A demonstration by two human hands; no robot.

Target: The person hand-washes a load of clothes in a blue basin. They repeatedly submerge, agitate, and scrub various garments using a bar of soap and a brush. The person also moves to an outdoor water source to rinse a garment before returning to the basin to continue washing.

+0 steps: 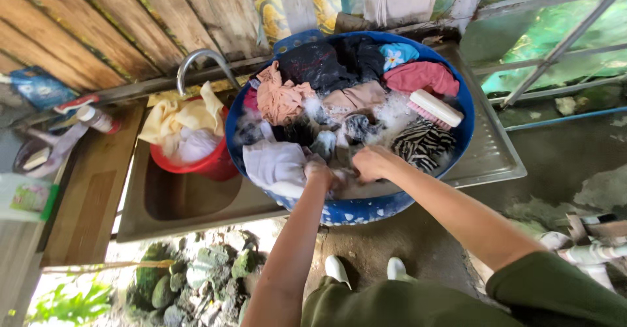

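Note:
A big blue basin (366, 209) full of wet clothes and suds rests on a steel sink unit. My left hand (319, 170) and my right hand (369, 163) are down in the soapy water at the basin's near side. Both are closed on a dark wet garment (339, 151) between them. A white cloth (274, 162) lies just left of my left hand. A zebra-striped cloth (423, 144) lies right of my right hand. A white scrubbing brush with pink bristles (434, 108) rests on the laundry at the right. Pink, peach and black clothes pile up at the far side.
A red tub (206, 165) with yellow and white cloths stands in the sink bowl under a curved tap (196, 59). A wooden counter (85, 196) with bottles and packets runs along the left. The sink's drainboard (490, 151) extends right. Rocks and plants lie below.

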